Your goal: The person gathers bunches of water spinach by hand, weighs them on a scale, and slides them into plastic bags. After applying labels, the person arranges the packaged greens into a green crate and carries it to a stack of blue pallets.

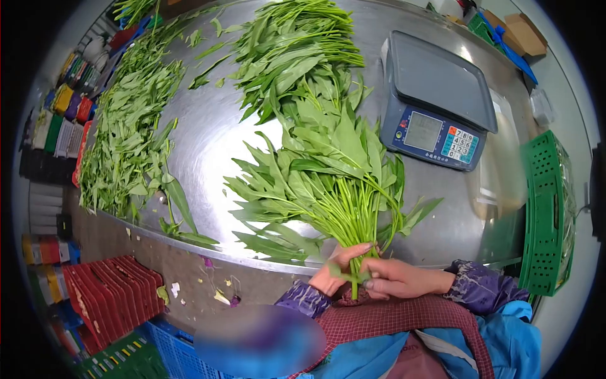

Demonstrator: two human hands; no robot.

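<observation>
Closely, the left hand [338,268] curls around the pale stalks of a bunch of long-leaved green vegetables [341,196], which fans out beyond it over a shiny steel table [208,136]. Just beside it, the right hand [398,278] bends its fingers at the lower stalks; whether they pinch any, I cannot tell. Beyond the right hand sits a blue-grey digital scale [435,104].
</observation>
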